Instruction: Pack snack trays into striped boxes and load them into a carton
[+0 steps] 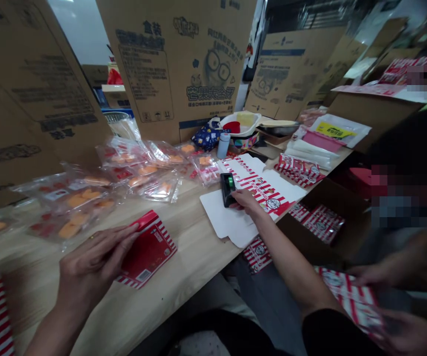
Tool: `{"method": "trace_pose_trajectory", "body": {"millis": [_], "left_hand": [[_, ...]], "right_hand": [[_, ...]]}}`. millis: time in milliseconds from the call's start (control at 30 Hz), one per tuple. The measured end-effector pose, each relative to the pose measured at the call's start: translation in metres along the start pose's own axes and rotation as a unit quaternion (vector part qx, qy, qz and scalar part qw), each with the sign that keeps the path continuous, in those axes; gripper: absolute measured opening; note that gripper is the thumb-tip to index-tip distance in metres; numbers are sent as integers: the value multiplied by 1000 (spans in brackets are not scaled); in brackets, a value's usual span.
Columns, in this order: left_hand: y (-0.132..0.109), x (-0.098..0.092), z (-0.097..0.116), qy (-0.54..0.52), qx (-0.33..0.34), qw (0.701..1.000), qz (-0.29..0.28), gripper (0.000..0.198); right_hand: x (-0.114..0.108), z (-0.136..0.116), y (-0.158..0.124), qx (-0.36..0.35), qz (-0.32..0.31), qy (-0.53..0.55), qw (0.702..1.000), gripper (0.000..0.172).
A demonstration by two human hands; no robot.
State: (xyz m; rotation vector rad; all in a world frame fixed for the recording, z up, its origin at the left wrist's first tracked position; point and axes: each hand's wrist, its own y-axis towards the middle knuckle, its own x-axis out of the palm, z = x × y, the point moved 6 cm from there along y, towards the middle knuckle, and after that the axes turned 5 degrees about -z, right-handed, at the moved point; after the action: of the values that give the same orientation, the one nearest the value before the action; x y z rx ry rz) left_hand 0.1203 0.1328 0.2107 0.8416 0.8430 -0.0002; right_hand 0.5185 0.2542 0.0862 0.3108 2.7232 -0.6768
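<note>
1. 2 of our hands are working: our left hand (93, 262) curls around a red striped box (149, 249) lying flat on the worktop (184, 277).
2. Our right hand (245, 201) closes narrowly on a black gadget (227, 189) above a white card (221, 217).
3. Beside us, a co-worker's hands (369, 273) hold a striped sheet (350, 296).

You had clear plastic packets of orange food (139, 170) spread along the far edge of the wooden bench (169, 277). A pale blue bottle (223, 146), a white tray (241, 123) and a steel bowl (278, 129) sat toward its far corner, tall cardboard sheets (176, 64) stood behind, and an open cardboard box (312, 190) lay below its right edge.
</note>
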Motion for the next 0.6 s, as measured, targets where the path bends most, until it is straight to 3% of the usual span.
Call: {"method": "trace_pose_trajectory", "body": {"millis": [133, 300, 467, 600], "left_hand": [[-1, -1, 4, -10, -30, 999, -10, 28], [-3, 0, 8, 17, -71, 997, -13, 24], [-8, 3, 5, 9, -89, 996, -7, 13], [-6, 1, 13, 42, -42, 998, -13, 12]], "right_hand": [[-16, 4, -13, 25, -50, 67, 996, 12], [-34, 14, -38, 13, -82, 132, 988, 16], [-19, 41, -53, -18, -6, 155, 988, 15], [-11, 60, -59, -54, 51, 138, 988, 19]]}}
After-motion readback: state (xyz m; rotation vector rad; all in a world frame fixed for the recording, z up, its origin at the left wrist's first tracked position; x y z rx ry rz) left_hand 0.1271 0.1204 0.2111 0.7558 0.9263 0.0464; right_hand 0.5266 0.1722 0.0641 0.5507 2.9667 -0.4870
